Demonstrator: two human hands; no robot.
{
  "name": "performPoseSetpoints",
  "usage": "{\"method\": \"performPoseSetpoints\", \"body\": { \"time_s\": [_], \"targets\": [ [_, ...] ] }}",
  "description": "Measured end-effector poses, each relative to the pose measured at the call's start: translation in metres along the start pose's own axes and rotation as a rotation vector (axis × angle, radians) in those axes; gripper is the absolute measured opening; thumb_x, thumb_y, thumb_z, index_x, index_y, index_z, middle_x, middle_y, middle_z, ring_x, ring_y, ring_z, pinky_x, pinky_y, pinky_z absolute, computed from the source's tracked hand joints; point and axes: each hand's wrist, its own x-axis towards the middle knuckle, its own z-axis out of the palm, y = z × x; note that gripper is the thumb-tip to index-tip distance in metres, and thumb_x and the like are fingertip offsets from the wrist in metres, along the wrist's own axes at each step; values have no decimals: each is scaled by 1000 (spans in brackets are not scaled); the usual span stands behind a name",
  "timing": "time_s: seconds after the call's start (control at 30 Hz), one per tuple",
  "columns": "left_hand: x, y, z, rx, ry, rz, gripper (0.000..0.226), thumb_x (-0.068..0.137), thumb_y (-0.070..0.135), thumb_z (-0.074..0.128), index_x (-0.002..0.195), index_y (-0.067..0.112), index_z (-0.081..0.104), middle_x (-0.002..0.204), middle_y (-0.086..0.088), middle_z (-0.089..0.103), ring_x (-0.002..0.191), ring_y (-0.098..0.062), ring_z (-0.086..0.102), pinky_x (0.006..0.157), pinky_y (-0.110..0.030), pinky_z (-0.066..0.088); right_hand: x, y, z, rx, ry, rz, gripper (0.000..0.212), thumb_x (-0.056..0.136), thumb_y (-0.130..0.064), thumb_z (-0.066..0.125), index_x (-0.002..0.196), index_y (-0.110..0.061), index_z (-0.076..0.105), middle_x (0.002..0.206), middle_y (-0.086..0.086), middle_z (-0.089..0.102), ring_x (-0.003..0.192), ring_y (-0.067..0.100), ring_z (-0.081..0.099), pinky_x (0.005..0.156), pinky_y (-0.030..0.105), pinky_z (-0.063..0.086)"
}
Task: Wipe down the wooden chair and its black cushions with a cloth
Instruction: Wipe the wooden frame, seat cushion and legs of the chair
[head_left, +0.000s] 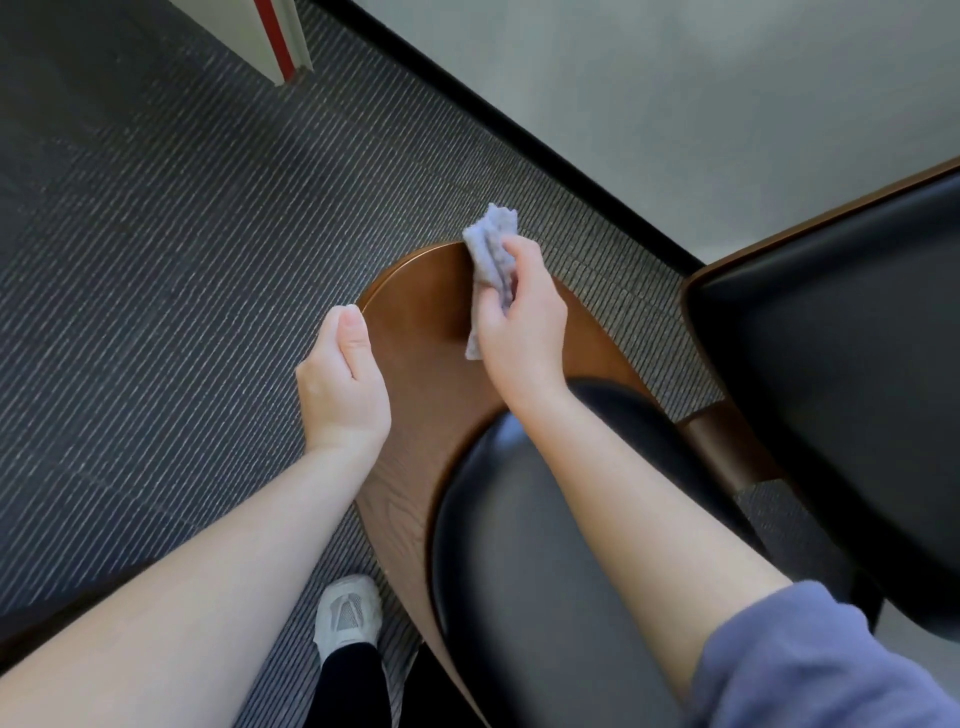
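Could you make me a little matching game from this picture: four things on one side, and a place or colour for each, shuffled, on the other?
Things:
1. cloth
2. left hand
3. shoe
4. cushion

Place or colour:
A. on the carpet
B. in the right hand
C. black and shiny
D. at the chair's wooden rim

Pairs: 1-B, 2-D, 3-A, 4-C.

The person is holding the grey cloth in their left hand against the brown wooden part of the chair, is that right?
Not quite: the head view shows the right hand holding the grey cloth against the brown wooden part of the chair.
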Motion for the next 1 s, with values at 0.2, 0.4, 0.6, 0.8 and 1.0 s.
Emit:
{"method": "performPoseSetpoints", "body": {
  "time_s": [0.2, 0.4, 0.6, 0.8, 1.0],
  "targets": [
    [7, 2, -16, -119, -272, -84, 30, 107, 33, 24, 102, 30, 53, 95, 21, 53, 87, 21, 49, 80, 2, 32, -7, -15, 7, 28, 3, 7, 28, 86, -5, 47, 110, -16, 56, 91, 2, 62, 81, 15, 56, 72, 22, 43],
    [28, -5, -33, -214, -536, -241, 67, 97, 60, 34, 146, 15, 44, 148, 2, 47, 138, -10, 40, 119, -36, 27, -18, -27, 13, 56, -4, -45, 23, 87, -3, 50, 106, -15, 57, 87, 3, 59, 78, 14, 54, 70, 24, 42],
    [41, -11, -47, -363, -644, -295, 36, 102, 39, 46, 122, 16, 65, 111, 2, 72, 103, -12, 66, 89, -33, 51, -33, -38, 20, 59, -16, -105, 27, 83, 3, 51, 104, -13, 59, 85, 3, 55, 75, 11, 50, 70, 17, 39],
    [41, -14, -60, -381, -704, -270, 36, 101, 25, 50, 131, 9, 59, 123, -8, 68, 114, -18, 64, 91, -34, 52, -84, -31, 26, -10, -179, -153, 33, 80, 8, 52, 106, -10, 62, 90, 2, 54, 78, 6, 46, 71, 9, 37],
    [25, -22, -72, -402, -709, -306, 29, 101, 17, 49, 126, 15, 63, 118, -3, 71, 114, -17, 65, 93, -33, 53, -76, -49, 34, 38, -76, -101, 33, 80, 7, 50, 104, -12, 62, 88, 1, 53, 76, 5, 46, 70, 8, 35]
  ]
}}
